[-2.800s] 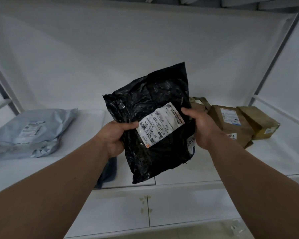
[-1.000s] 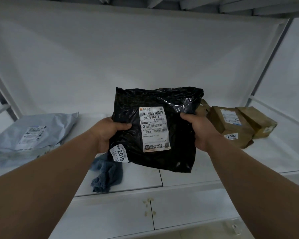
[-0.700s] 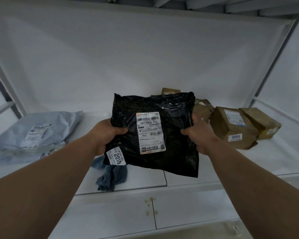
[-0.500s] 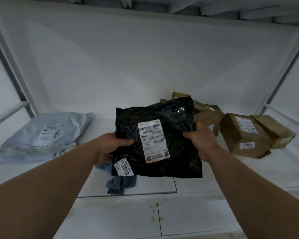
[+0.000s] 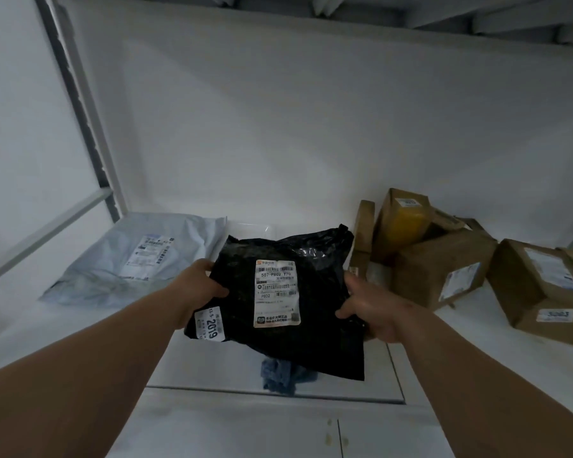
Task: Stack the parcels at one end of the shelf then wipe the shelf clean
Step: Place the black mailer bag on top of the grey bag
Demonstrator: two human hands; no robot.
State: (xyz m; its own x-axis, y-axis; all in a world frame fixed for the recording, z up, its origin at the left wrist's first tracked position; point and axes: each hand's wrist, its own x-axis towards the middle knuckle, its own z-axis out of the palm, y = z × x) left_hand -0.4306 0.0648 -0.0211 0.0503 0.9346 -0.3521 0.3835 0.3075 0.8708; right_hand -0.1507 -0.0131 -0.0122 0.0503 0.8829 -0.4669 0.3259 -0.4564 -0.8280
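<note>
As seen from the head camera, a black parcel (image 5: 288, 302) is held above the white shelf (image 5: 212, 361) by both hands: its left edge is gripped by the left hand (image 5: 197, 292) and its right edge by the right hand (image 5: 369, 307), fingers curled round the plastic (a white label faces up). A blue cloth (image 5: 280, 375) lies on the shelf beneath it. A grey parcel (image 5: 136, 259) is seen lying at the left end, and brown boxes (image 5: 444, 269) are clustered at the right.
</note>
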